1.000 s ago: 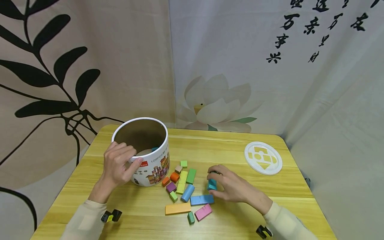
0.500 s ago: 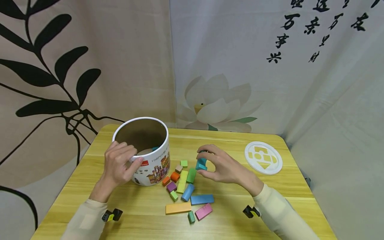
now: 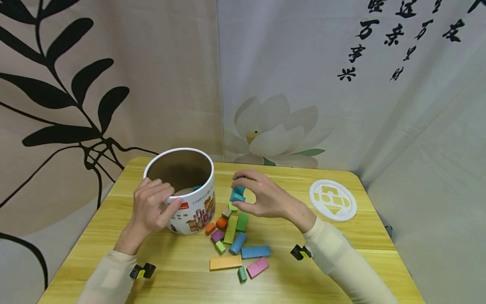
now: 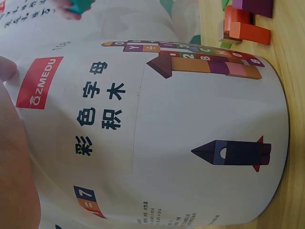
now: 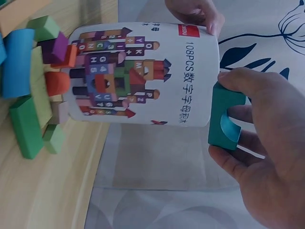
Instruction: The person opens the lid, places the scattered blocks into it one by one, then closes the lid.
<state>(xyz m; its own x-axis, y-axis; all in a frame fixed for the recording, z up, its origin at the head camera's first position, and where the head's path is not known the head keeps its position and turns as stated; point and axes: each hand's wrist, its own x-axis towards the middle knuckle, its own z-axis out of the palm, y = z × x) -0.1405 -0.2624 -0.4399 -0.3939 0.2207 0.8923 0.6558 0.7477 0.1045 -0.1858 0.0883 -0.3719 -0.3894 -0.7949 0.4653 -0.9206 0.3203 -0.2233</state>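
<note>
My left hand [image 3: 152, 207] grips the near rim of a white printed bucket [image 3: 195, 213], fingers over the edge and thumb outside. At the bottom of the bucket a bit of a blue block [image 3: 196, 187] shows; the rest of its inside is hidden by the wall. Pinched between the thumb and fingers of my right hand [image 3: 271, 198] is a teal arch block [image 5: 217, 119] with a half-round cutout. That hand is held above the table, right of the bucket and apart from it. Below lie several coloured blocks, among them a yellow block [image 3: 230, 230] and a green block [image 3: 242, 222].
Nearer the table's front lie an orange plank [image 3: 225, 263], a blue plank [image 3: 255, 252], a pink block [image 3: 257, 267] and a small green block [image 3: 241, 275]. A white round lid with shaped holes [image 3: 324, 206] rests at the right. Printed curtains [image 3: 288, 50] hang behind the wooden table [image 3: 171, 274].
My right hand has lifted the teal arch block off the table and carried it up and left towards the bucket. The left hand keeps its grip on the rim.
</note>
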